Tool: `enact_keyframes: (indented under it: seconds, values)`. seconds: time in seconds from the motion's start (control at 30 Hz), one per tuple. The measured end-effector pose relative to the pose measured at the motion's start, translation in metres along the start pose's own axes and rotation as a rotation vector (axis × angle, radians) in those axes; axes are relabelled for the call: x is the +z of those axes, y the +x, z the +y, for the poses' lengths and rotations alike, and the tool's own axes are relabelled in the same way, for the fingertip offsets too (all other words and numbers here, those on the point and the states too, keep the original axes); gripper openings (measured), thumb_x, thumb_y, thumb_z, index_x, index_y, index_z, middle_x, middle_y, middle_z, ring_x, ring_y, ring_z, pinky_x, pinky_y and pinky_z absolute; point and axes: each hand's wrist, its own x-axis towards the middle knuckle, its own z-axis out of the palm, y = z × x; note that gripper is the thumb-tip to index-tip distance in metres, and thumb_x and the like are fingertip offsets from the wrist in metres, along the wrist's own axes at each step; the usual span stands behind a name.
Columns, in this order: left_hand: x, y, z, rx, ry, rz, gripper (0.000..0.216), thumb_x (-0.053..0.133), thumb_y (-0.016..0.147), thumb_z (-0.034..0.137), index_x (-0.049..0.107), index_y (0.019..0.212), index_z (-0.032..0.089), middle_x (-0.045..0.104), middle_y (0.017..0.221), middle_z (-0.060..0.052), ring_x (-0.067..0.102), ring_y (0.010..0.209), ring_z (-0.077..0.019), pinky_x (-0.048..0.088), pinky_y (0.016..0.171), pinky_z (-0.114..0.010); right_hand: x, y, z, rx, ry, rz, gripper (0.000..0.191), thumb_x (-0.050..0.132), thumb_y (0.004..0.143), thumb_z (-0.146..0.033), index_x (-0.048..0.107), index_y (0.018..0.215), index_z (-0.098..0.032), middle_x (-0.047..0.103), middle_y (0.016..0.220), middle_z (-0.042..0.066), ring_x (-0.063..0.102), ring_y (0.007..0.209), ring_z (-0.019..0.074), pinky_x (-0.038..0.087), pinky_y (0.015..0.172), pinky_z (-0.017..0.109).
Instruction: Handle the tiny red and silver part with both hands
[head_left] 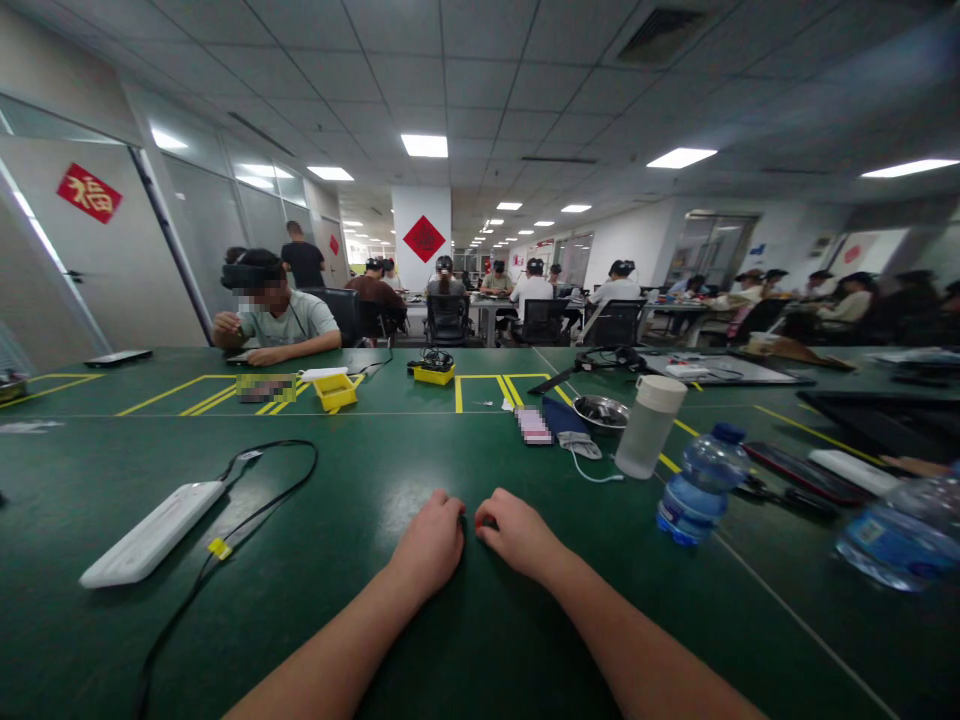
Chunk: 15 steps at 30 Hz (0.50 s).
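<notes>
Both my forearms rest on the green table (375,500), with the hands side by side near the middle. My left hand (433,543) is curled into a loose fist, knuckles up. My right hand (514,532) is also curled, its fingertips pressed together close to the left hand; a tiny reddish spot shows at the fingertips, too small to name. To my left lies a white power bank (154,533) with a black cable (255,510). A water bottle (701,484) stands to my right.
A white tumbler (649,425), a metal bowl (600,410), a white cable and a dark pouch sit beyond my hands. Yellow trays (335,390) lie further back. A second bottle (900,535) lies at the right edge. A person sits across at the left; several others work behind.
</notes>
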Motion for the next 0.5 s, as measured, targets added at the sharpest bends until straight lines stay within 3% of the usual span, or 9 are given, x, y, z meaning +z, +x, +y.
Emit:
enact_keyframes:
  seconds: [0.2,0.33,0.5]
  values:
    - [-0.005,-0.002,0.004,0.009,-0.118,0.049,0.019,0.044,0.079,0.01,0.058,0.088,0.018,0.058,0.089,-0.007,0.055,0.083,-0.0169,0.04,0.075,-0.027,-0.002,0.001,-0.003,-0.063,0.142,0.044,0.018,0.053,0.073,-0.008,0.063,0.083,-0.019,0.062,0.079,0.001,0.056,0.074,0.0132,0.039,0.068,0.022]
    - [-0.001,0.001,0.001,-0.02,-0.275,0.083,0.018,0.049,0.074,0.01,0.058,0.087,0.018,0.061,0.082,-0.004,0.055,0.078,-0.0164,0.039,0.071,-0.027,-0.001,0.001,-0.005,-0.09,0.237,0.068,0.024,0.052,0.073,-0.008,0.066,0.09,-0.02,0.064,0.084,0.002,0.057,0.074,0.0131,0.041,0.068,0.022]
    - [0.005,0.005,-0.004,-0.104,-0.573,0.027,0.018,0.053,0.071,0.014,0.061,0.088,0.016,0.061,0.075,-0.002,0.055,0.069,-0.014,0.04,0.064,-0.025,0.002,0.004,0.0,0.049,0.541,0.072,0.02,0.052,0.072,-0.01,0.064,0.085,-0.016,0.066,0.076,0.003,0.062,0.069,0.014,0.045,0.064,0.023]
